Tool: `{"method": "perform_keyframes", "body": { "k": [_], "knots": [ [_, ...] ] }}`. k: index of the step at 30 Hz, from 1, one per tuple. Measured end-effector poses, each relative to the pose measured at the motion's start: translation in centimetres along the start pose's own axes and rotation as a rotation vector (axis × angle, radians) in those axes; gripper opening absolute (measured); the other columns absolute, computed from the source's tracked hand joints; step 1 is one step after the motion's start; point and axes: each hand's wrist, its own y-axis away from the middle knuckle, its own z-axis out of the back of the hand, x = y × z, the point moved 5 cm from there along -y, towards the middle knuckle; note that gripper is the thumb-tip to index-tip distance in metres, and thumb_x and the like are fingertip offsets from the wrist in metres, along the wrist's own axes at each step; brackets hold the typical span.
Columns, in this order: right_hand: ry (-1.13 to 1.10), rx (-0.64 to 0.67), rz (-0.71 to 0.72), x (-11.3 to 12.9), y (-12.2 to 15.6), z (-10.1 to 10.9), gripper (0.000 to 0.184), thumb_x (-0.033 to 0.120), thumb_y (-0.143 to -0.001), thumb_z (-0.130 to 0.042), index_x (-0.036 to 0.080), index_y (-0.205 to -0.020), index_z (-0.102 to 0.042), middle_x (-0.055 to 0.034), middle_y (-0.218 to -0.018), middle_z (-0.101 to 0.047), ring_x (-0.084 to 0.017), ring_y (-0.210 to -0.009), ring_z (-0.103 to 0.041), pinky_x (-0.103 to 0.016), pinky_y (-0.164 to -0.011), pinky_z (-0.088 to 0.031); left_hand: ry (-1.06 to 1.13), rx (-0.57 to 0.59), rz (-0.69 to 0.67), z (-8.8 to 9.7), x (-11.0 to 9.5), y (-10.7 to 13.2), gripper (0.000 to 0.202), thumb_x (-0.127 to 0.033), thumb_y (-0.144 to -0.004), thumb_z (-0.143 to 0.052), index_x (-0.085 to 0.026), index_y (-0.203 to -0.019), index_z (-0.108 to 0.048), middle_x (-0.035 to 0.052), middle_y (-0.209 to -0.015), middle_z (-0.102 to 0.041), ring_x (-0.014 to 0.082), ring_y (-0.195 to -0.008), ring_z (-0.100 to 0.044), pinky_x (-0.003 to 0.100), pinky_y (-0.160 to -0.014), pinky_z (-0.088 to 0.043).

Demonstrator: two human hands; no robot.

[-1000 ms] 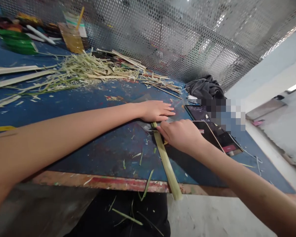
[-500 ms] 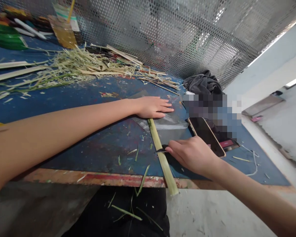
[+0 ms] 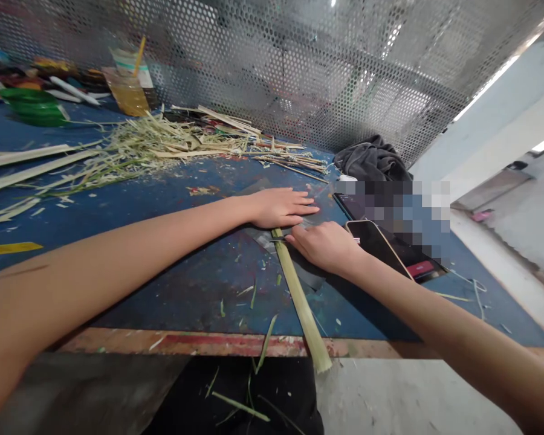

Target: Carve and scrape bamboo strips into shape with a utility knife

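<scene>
My left hand [image 3: 283, 206] lies flat with its fingers spread, pressing down the far end of a pale green plant strip [image 3: 299, 296]. Under that hand is a clear plastic sheet [image 3: 260, 241]. The strip runs toward me, and its frayed near end sticks out past the table edge. My right hand [image 3: 324, 244] is closed around a small knife [image 3: 278, 240], its handle hidden in my fingers. The thin blade lies across the strip, close to my left hand.
A heap of shavings [image 3: 149, 142] and thin sticks [image 3: 294, 162] lie at the back. A jar of yellowish liquid [image 3: 129, 93] stands back left. On the right are a phone [image 3: 378, 244] and a dark cloth [image 3: 374, 158]. A perforated metal panel [image 3: 276, 66] rises behind the blue table.
My right hand has moved the knife away from me along the strip, up close to my left hand. My left hand stays in place on the strip. The view has shifted slightly.
</scene>
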Motion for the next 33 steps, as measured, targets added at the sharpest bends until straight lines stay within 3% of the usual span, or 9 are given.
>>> {"method": "perform_keyframes", "body": {
  "k": [4, 11, 16, 20, 24, 30, 33],
  "knots": [
    [-0.002, 0.018, 0.007, 0.1, 0.6, 0.2, 0.046, 0.039, -0.1, -0.023, 0.015, -0.091, -0.061, -0.0086, -0.067, -0.068, -0.021, -0.057, -0.064, -0.027, -0.049, -0.027, -0.015, 0.006, 0.007, -0.2, 0.3, -0.1, 0.052, -0.041, -0.094, -0.022, -0.028, -0.144, -0.027, -0.0002, -0.153, -0.024, 0.0188, -0.142, -0.017, 0.044, -0.114, -0.016],
    [0.001, 0.057, 0.019, 0.3, 0.7, 0.5, 0.046, 0.037, -0.099, -0.022, 0.014, -0.091, -0.06, -0.0096, -0.066, -0.067, -0.021, -0.056, -0.063, -0.027, -0.048, -0.028, -0.024, 0.017, -0.001, -0.2, 0.3, -0.2, 0.052, -0.041, -0.094, -0.02, -0.029, -0.145, -0.025, 0.0001, -0.153, -0.023, 0.0178, -0.142, -0.016, 0.044, -0.114, -0.015],
    [0.021, 0.074, 0.046, 0.4, 0.9, 0.7, 0.046, 0.036, -0.099, -0.023, 0.014, -0.087, -0.06, -0.0091, -0.061, -0.065, -0.02, -0.052, -0.061, -0.028, -0.047, -0.021, -0.026, 0.035, 0.004, 0.0, 0.0, -0.2, 0.053, -0.04, -0.093, -0.021, -0.027, -0.145, -0.026, 0.0012, -0.153, -0.022, 0.0187, -0.142, -0.016, 0.044, -0.114, -0.015],
    [-0.033, 0.039, 0.184, 1.6, 4.2, 0.7, 0.045, 0.036, -0.1, -0.022, 0.016, -0.079, -0.057, -0.0039, -0.058, -0.062, -0.015, -0.046, -0.054, -0.031, -0.047, -0.012, -0.004, 0.033, 0.001, 0.0, 0.0, -0.4, 0.054, -0.04, -0.093, -0.023, -0.026, -0.145, -0.027, 0.0012, -0.153, -0.023, 0.0183, -0.142, -0.017, 0.042, -0.114, -0.014],
    [-0.1, 0.033, 0.19, 2.5, 8.1, 1.3, 0.041, 0.033, -0.1, -0.022, 0.018, -0.078, -0.053, -0.0019, -0.061, -0.06, -0.014, -0.047, -0.05, -0.033, -0.049, -0.009, -0.007, 0.039, 0.001, 0.0, 0.1, -0.5, 0.055, -0.041, -0.092, -0.025, -0.026, -0.145, -0.027, 0.0013, -0.153, -0.023, 0.0174, -0.142, -0.016, 0.04, -0.115, -0.012],
    [-0.112, 0.064, 0.193, 2.7, 9.0, 1.9, 0.035, 0.035, -0.098, -0.027, 0.018, -0.078, -0.05, -0.0017, -0.061, -0.058, -0.014, -0.045, -0.046, -0.033, -0.049, -0.007, -0.032, 0.047, 0.002, 0.1, 0.2, -0.4, 0.055, -0.042, -0.093, -0.023, -0.026, -0.145, -0.026, 0.002, -0.153, -0.022, 0.0165, -0.142, -0.016, 0.04, -0.114, -0.014],
    [-0.134, 0.01, 0.222, 3.9, 11.1, 1.9, 0.034, 0.032, -0.098, -0.029, 0.02, -0.073, -0.048, 0.0009, -0.057, -0.056, -0.013, -0.042, -0.044, -0.033, -0.048, -0.009, -0.023, 0.036, -0.007, 0.0, 0.2, -0.5, 0.055, -0.042, -0.093, -0.023, -0.027, -0.145, -0.026, 0.0016, -0.153, -0.022, 0.017, -0.142, -0.016, 0.041, -0.114, -0.014]
  ]
}}
